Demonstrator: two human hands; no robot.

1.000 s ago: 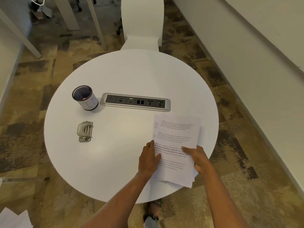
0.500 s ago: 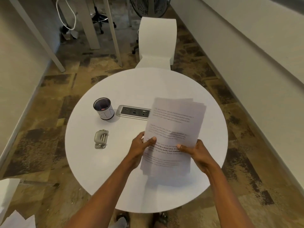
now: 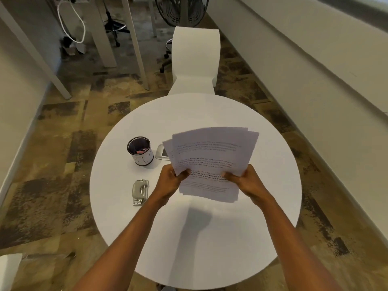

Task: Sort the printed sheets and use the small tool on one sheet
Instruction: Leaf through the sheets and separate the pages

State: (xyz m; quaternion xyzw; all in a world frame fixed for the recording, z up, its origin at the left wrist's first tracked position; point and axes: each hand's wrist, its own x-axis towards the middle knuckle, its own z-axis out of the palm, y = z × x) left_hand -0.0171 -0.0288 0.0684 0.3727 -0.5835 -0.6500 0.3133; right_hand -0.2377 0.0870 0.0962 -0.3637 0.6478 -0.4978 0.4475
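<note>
**Hands grip fanned sheets above the round table**

The left hand (image 3: 169,181) and right hand (image 3: 247,181) are closed on the printed sheets (image 3: 212,160), which are fanned and held above the white table (image 3: 189,248). A grey metal punch (image 3: 140,192) is seen left of them. Farther off, a dark-rimmed cup (image 3: 140,151) stands, and the socket strip (image 3: 162,152) is mostly hidden behind the paper.

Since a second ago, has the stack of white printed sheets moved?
Yes. The stack of white printed sheets has lifted off the round white table and now covers most of the silver power strip.
</note>
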